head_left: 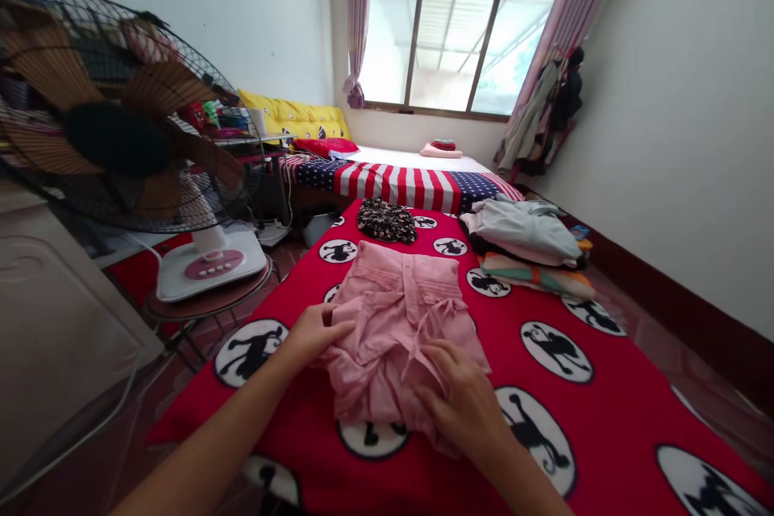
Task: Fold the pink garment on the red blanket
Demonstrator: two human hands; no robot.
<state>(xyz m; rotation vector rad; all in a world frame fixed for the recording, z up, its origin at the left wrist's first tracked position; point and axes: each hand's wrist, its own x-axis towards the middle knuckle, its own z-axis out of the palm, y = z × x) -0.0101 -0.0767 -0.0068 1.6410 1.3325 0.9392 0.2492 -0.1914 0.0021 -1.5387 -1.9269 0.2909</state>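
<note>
Readable text: none anywhere in view
Pink garment (396, 330): no legible label
Electric fan base panel (214, 264): pink, its button markings too small to read

Pale walls (671, 137), a bright curtained window (459, 40), a stars-and-stripes bed (393, 185), an electric fan (114, 137), glossy floor (707, 371).

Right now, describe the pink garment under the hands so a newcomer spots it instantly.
On the red blanket with white oval prints, find the pink pleated garment with a tied bow. Only it lies under the left hand and right hand.
</note>
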